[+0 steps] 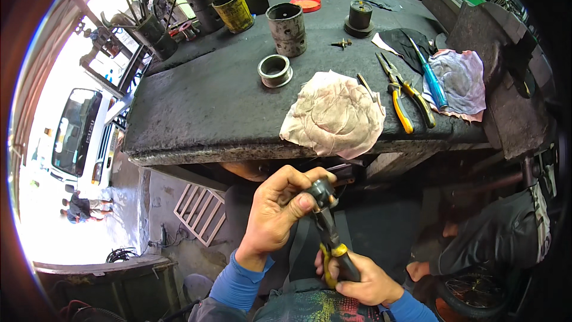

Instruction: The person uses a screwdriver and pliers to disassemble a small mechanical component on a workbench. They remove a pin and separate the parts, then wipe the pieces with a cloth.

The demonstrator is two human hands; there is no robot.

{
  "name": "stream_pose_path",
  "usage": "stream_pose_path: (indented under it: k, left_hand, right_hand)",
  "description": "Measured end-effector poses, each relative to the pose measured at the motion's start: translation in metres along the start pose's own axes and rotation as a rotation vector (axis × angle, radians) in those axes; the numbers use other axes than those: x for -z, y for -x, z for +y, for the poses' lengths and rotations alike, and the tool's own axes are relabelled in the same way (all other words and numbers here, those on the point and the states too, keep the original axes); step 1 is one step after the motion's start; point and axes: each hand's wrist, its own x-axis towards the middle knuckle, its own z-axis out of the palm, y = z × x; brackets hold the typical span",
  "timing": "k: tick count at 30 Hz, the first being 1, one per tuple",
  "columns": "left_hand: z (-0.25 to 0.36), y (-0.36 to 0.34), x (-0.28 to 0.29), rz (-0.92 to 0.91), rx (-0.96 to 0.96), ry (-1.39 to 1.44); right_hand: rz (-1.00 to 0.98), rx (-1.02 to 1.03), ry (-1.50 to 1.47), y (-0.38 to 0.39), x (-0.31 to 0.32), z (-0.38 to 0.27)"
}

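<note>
A person in blue sleeves works at the near edge of a dark, worn table (196, 104). The left hand (275, 207) pinches a small black cylindrical part (320, 191) between thumb and fingers, in front of the table edge. The right hand (368, 281), lower down, is closed around the yellow-and-black handles of a pair of pliers (326, 226), whose nose points up to the part's lower end; whether the jaws grip it cannot be made out. On the table just beyond lies a crumpled pale pink cloth (333, 116). To its right are long-nose pliers (400, 90) with yellow-and-black handles and a blue-handled screwdriver (434, 85), its handle on a stained rag (465, 77). Behind the cloth, to the left, a flanged metal ring (274, 71) sits near an upright grey metal cylinder (286, 31). A yellow can (233, 12) stands farther back.
</note>
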Motion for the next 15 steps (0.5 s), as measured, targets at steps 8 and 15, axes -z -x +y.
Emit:
stream_pose_path:
  k: [8,15]
  left_hand:
    - [-0.023,-0.006,-0.017,0.318,-0.035,-0.219]
    - [-0.003,-0.016,0.006,0.108,-0.064,-0.1]
  right_hand:
    - [0.721,0.211,1.605,-0.031,0.004,0.035]
    - [0.222,-0.173,0.24,0.004,0.019,0.017]
